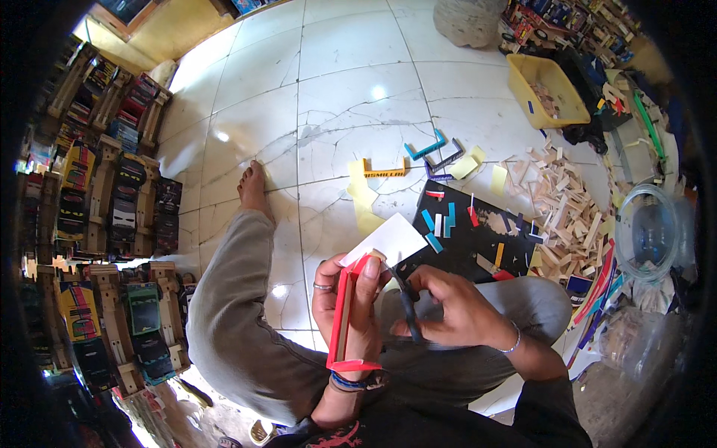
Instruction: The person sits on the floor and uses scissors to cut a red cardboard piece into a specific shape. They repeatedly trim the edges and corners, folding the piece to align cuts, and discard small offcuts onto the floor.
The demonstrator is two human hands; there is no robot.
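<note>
My left hand (361,305) is closed around a wooden strip edged in red (340,321), which stands lengthwise along the palm. A white sheet of paper or sticker (392,237) sticks out past its far end, by the thumb. In my right hand (467,312) is a pair of black-handled scissors (406,299), with the thumb and fingers at its handles. The blades reach toward the strip's far end beside my left thumb; whether they touch the sheet I cannot tell.
A black board (467,257) bears small coloured strips. Beside it lie a heap of wooden blocks (564,198) and a yellow tub (549,93). Yellow (385,172) and blue (424,146) bracket-shaped pieces rest on the tiles. Toy trucks (131,187) line the left.
</note>
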